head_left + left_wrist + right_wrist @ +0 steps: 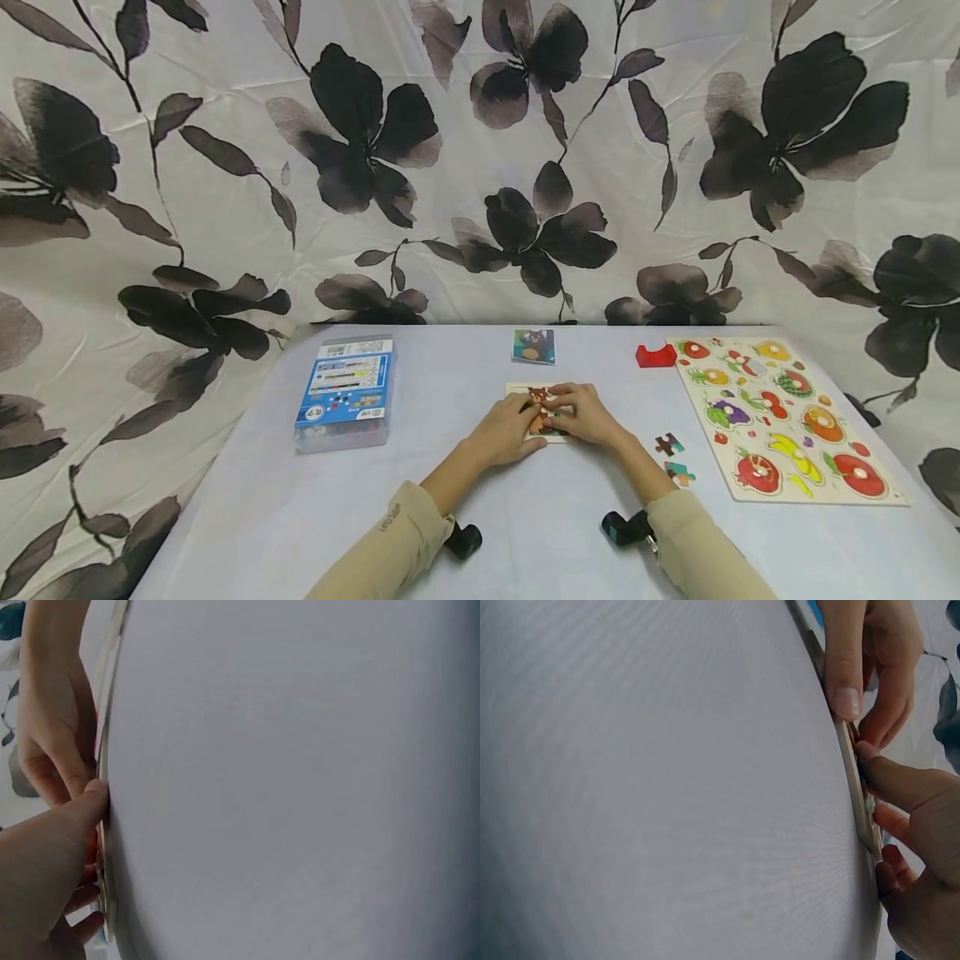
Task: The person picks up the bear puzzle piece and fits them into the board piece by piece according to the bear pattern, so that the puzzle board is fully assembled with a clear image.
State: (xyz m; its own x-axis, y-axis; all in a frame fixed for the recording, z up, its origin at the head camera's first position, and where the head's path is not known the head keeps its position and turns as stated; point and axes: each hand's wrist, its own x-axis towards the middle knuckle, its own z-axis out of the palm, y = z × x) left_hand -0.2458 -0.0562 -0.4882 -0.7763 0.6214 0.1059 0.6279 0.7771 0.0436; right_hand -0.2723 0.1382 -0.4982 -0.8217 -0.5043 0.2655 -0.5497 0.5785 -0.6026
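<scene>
Puzzle [517, 388] is flat on the white table [480, 533], mid-front of the person, bear picture partly covered by both hands. Left hand [504, 429] grips its left side: thumb at the near edge, fingers curled at the side. Right hand [588, 414] holds the right side, fingers bent at the near corner, thumb on the near edge. Can't tell if either also pinches a single piece. Two loose pieces [681, 474] lie near the right forearm. Bear card [534, 346] sits behind the puzzle, red block [656, 357] beside the fruit board [828, 494] at right, blue-labelled box [345, 392] at left.
</scene>
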